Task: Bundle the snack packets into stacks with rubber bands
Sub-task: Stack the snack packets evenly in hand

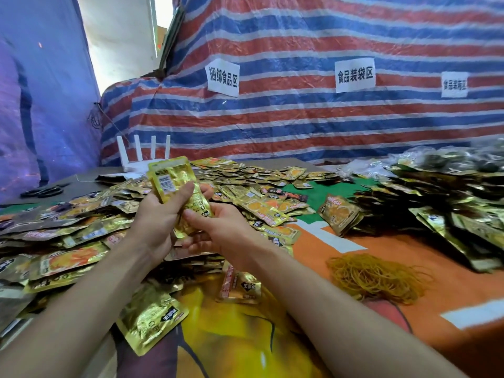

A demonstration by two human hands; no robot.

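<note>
As two bare forearms reach in from the near edge of the desk (409, 268), both hands meet above it on one stack of gold packets (174, 184). The left hand (158, 216) curls its fingers round the middle of the stack, thumb lying across the front. It holds the stack nearly upright, leaning slightly left, with a white barcode label facing the viewer. The right hand (221, 227) is just beside it, palm turned up, pinching the stack's lower end between thumb and fingers.

Loose packets (68, 241) lie heaped over the left and middle of the desk, reaching the far edge. The desk wears a printed sheet of orange, yellow and green. On its orange part, to the right and apart from the hands, sits a tangled heap of tan rubber bands (376, 276). Beyond it lie darker piles of packets (450, 203); I cannot tell whether they are banded.

At the far left are black scissors (43, 190) and a white router (141, 156) with four upright antennas. A red, white and blue striped tarp (300, 126) hangs behind, carrying white paper signs (223, 77).
</note>
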